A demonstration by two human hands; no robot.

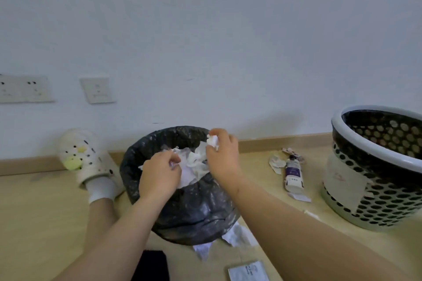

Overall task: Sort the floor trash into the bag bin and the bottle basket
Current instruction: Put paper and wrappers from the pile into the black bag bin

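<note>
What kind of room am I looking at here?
Likely a home or dorm room: wall sockets low on a white wall, a wood-look floor, and a foot in a house clog beside a bag-lined bin.

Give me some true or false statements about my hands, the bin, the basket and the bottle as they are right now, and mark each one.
1. The right hand pinches a crumpled white paper above the bag bin. True.
2. The bottle stands upright inside the basket. False: it lies on the floor between bin and basket.
3. The left hand rests flat on the floor. False: it is over the bin's mouth, pinching a pale scrap.
4. Paper scraps lie on the floor at the bin's near side. True.
</note>
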